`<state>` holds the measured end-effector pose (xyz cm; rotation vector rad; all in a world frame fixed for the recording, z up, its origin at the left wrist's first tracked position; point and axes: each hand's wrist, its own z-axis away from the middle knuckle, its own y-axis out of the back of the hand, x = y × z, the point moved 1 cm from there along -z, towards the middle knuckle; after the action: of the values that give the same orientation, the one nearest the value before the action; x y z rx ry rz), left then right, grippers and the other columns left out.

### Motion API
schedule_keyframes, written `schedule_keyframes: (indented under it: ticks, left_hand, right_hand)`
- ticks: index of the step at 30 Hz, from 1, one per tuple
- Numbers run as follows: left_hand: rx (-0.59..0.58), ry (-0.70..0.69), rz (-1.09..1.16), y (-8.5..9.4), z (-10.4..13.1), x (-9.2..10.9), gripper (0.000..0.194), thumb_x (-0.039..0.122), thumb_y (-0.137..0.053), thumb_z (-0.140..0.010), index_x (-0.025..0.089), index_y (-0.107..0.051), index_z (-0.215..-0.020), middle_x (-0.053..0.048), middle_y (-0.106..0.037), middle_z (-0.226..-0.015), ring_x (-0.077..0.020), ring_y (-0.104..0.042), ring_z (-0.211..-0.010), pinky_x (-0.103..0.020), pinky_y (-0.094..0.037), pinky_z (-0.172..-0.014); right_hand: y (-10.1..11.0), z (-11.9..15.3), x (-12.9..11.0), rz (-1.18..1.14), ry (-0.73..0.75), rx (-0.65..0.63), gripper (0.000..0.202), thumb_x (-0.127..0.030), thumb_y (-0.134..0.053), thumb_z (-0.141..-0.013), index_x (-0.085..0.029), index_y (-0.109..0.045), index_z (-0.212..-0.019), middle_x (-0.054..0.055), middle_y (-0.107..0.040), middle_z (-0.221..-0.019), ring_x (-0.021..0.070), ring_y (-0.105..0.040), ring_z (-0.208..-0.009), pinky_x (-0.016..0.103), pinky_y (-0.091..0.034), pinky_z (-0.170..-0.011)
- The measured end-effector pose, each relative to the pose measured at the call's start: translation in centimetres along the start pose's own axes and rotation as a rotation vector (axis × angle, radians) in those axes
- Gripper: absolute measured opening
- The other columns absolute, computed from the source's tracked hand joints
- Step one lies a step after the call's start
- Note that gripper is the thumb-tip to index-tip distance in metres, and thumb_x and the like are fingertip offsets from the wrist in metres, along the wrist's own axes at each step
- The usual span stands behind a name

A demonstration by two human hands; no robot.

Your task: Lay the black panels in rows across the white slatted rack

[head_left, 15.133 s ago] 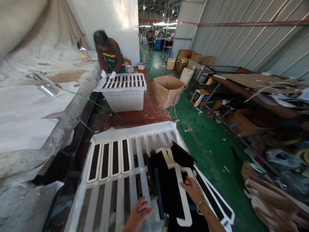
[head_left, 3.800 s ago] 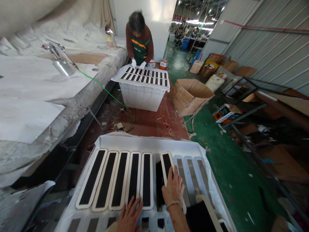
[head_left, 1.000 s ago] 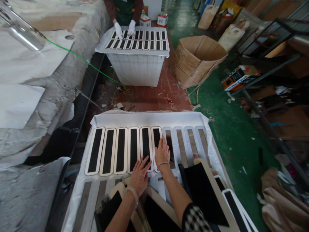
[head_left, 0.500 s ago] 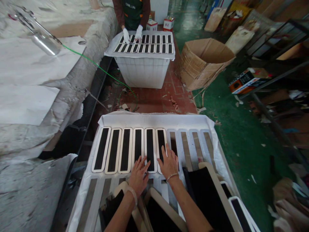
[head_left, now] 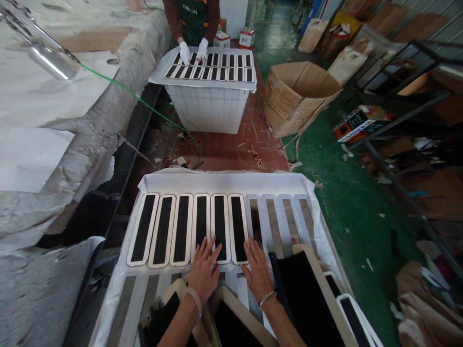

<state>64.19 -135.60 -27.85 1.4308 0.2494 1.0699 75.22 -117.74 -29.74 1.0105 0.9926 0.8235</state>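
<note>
My left hand (head_left: 204, 271) lies with fingers spread over the lower ends of the fourth and fifth strips in a row of cream-rimmed pieces with black centres. My right hand (head_left: 257, 271) is open too, its fingers by the lower right corner of the last black-centred piece (head_left: 238, 229) in that row. Neither hand grips anything. The row rests on a white-lined surface (head_left: 224, 182) with long grey slots showing at the right. Beneath my forearms lie larger cream-edged black pieces (head_left: 237, 320), partly hidden by my arms. Another big one (head_left: 307, 289) leans to the right of my right hand.
Several smaller white-rimmed black pieces (head_left: 352, 315) lie at the lower right. Ahead, a co-worker's white-gloved hands (head_left: 184, 53) are over similar pieces on a white bin (head_left: 210, 108). An open cardboard box (head_left: 289, 103) stands right of it. A green hose (head_left: 126, 86) trails from the left bench.
My right hand has drawn back toward me from the last piece in the row, which now shows more fully. My left hand has barely moved. The view has shifted slightly.
</note>
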Motion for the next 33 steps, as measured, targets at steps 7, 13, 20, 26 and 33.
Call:
schedule_keyframes:
  ticks: [7,13,20,26,33]
  left_hand:
    - [-0.017,-0.215,-0.073,-3.0,-0.8,2.9,0.073,0.008,-0.043,-0.078,0.028,-0.026,-0.146,0.003,-0.03,-0.151,-0.0273,-0.03,-0.139,-0.052,-0.04,-0.108]
    - [0.011,-0.096,-0.113,-3.6,-2.1,3.8,0.062,0.017,-0.039,-0.087,0.019,-0.023,-0.147,-0.005,-0.022,-0.152,-0.0274,-0.032,-0.137,-0.049,-0.04,-0.108]
    - [-0.006,-0.057,-0.107,-4.1,-2.9,3.5,0.069,0.015,-0.045,-0.079,0.03,-0.03,-0.144,0.0,-0.034,-0.148,-0.0286,-0.038,-0.134,-0.051,-0.042,-0.105]
    - [0.021,-0.11,-0.216,-3.5,-2.2,4.9,0.055,0.016,-0.04,-0.082,0.017,-0.045,-0.137,-0.008,-0.038,-0.147,-0.0291,-0.036,-0.135,-0.052,-0.037,-0.107]
    - [-0.173,-0.085,-0.262,-1.6,-2.8,6.6,0.053,0.021,-0.03,-0.088,0.008,-0.041,-0.138,-0.011,-0.035,-0.149,-0.0247,-0.032,-0.138,-0.049,-0.028,-0.114]
  right_hand:
    - [-0.5,0.0,-0.4,0.09,-0.084,0.086,0.052,-0.024,-0.043,-0.088,-0.024,-0.042,-0.14,0.005,-0.027,-0.152,0.0302,-0.025,-0.14,0.051,-0.035,-0.108]
    - [1.6,-2.2,-0.8,0.02,-0.09,0.065,0.046,-0.026,-0.039,-0.09,-0.019,-0.051,-0.134,0.009,-0.043,-0.143,0.0258,-0.041,-0.132,0.044,-0.041,-0.105]
    - [4.7,-11.0,-4.9,-0.101,0.014,-0.139,0.063,-0.002,-0.04,-0.079,-0.024,-0.044,-0.139,-0.002,-0.036,-0.148,0.0304,-0.028,-0.138,0.054,-0.027,-0.111]
    - [8.0,-8.8,-3.4,-0.125,-0.085,-0.111,0.047,-0.022,-0.042,-0.09,-0.024,-0.045,-0.137,0.0,-0.043,-0.144,0.022,-0.04,-0.13,0.041,-0.031,-0.109]
    - [9.0,8.7,6.0,0.079,-0.604,0.236,0.058,-0.033,-0.046,-0.087,-0.008,-0.039,-0.139,0.014,-0.045,-0.141,0.0302,-0.041,-0.126,0.045,-0.035,-0.101]
